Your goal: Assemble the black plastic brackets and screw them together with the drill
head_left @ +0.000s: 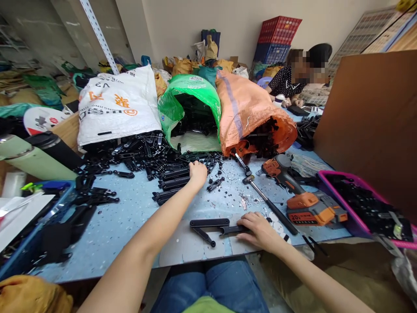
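My left hand (197,172) reaches forward onto a stack of long black plastic parts (172,179) in the middle of the blue table (130,217); its fingers curl over the pile's end. Close to the table's front edge, my right hand (257,230) rests with fingers bent on a black hinged plastic assembly (211,226), pressing its right end down. A heap of loose black parts (137,154) lies beyond my left hand.
White (117,104), green (192,100) and orange (250,113) sacks of black parts lie at the back. An orange cordless drill (299,195) and a hammer (260,191) sit right of my hands, beside a pink tray (358,204). A blue bin (35,226) stands left. Another person (293,78) sits far right.
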A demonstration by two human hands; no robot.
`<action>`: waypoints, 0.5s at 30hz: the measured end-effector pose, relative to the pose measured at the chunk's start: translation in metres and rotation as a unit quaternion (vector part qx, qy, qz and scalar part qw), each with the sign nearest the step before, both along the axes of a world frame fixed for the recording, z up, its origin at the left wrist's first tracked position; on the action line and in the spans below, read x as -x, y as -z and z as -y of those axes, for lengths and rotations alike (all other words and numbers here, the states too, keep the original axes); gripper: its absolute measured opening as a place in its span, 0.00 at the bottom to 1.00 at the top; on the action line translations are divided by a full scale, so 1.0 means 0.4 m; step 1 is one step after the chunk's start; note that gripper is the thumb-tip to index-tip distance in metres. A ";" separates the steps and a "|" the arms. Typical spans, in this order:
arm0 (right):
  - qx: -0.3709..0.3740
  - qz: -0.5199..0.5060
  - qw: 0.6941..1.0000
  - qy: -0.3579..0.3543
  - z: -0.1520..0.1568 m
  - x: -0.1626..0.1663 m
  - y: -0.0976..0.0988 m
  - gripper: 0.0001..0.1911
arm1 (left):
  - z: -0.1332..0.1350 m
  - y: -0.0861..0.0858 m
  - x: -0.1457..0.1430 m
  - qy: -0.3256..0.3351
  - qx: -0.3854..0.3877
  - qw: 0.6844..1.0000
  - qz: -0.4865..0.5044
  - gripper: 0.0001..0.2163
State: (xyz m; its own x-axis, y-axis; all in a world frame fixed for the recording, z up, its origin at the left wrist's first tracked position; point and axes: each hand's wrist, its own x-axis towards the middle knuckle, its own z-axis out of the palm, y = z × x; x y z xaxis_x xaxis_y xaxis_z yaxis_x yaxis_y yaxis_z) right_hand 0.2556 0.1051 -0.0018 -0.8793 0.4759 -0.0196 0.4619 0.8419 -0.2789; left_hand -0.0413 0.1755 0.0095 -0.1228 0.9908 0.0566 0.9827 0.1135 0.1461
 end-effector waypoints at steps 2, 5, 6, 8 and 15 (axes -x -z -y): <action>-0.011 -0.022 1.000 0.012 -0.031 0.019 -0.009 0.18 | -0.018 0.011 0.003 0.004 0.006 1.000 -0.001 0.09; -0.053 -0.052 0.996 0.051 -0.130 0.097 -0.019 0.16 | -0.002 0.012 -0.008 0.017 -0.006 1.000 0.001 0.09; -0.066 -0.054 0.994 0.066 -0.173 0.136 -0.020 0.15 | 0.012 0.006 -0.013 0.017 -0.015 1.000 0.003 0.10; -0.083 -0.042 0.991 0.092 -0.259 0.220 -0.018 0.14 | 0.053 -0.011 -0.019 0.021 -0.029 0.999 0.010 0.11; -0.041 -0.060 0.995 0.074 -0.407 0.392 -0.003 0.05 | 0.330 -0.049 0.030 0.027 -0.059 0.990 0.123 0.06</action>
